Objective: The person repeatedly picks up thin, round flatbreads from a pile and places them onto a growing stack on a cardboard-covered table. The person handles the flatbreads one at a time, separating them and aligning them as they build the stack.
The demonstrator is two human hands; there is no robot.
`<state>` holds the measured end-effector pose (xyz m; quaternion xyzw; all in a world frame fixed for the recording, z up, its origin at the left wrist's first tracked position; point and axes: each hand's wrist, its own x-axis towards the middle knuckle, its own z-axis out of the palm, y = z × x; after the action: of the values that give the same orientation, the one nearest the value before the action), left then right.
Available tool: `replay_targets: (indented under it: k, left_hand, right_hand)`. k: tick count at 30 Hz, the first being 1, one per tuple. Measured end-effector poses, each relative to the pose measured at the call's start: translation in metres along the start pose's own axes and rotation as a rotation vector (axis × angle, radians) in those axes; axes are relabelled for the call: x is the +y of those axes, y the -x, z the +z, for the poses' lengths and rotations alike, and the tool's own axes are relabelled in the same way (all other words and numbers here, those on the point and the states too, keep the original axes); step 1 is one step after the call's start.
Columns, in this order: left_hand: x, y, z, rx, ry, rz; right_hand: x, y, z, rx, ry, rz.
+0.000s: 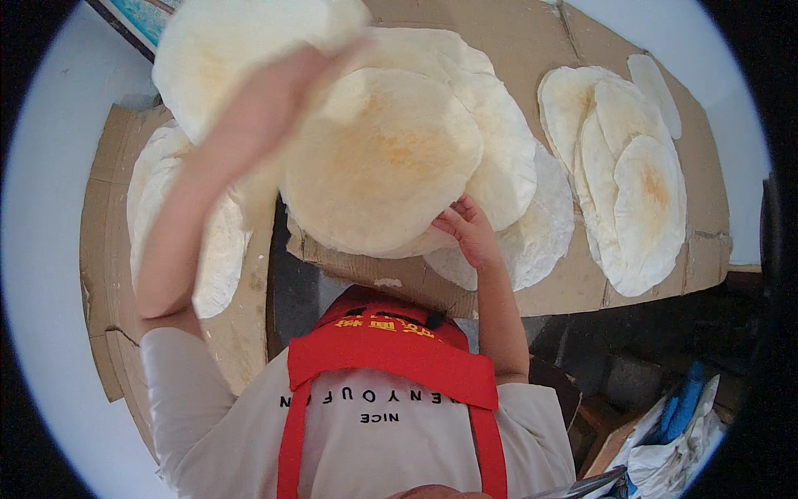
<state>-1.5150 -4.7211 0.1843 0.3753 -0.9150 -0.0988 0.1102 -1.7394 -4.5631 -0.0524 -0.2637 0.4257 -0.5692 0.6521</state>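
A round flatbread (386,156) with browned patches lies uppermost on a stack in front of me. At its lower right rim, my right hand (471,227) pinches the edge between thumb and fingers. My left hand (280,93) is motion-blurred above the stack's upper left side, where it overlaps another large pale flatbread (212,56). Whether the left fingers hold anything is hidden by the blur. Beneath the top round, wider flatbreads (508,162) spread to the right, the lowest one reaching under my right wrist.
Cardboard sheets (548,302) cover the work surface. Overlapping flatbreads (642,187) lie at the right, and another pile (221,268) is beyond my left forearm. A dark gap (293,299) separates the cardboard sheets. Blue and white items (682,405) sit low at the right.
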Motion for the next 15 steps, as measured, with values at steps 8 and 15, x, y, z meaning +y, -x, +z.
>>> replay_targets:
  k: [8,15]
  left_hand:
    - [0.036,0.024,0.190,-0.121,0.258,0.186]
    - [0.050,0.011,0.202,-0.004,0.072,0.020]
  right_hand:
    - [0.004,-0.012,0.025,0.210,0.179,-0.092]
    - [0.027,-0.024,0.013,0.313,0.366,-0.122]
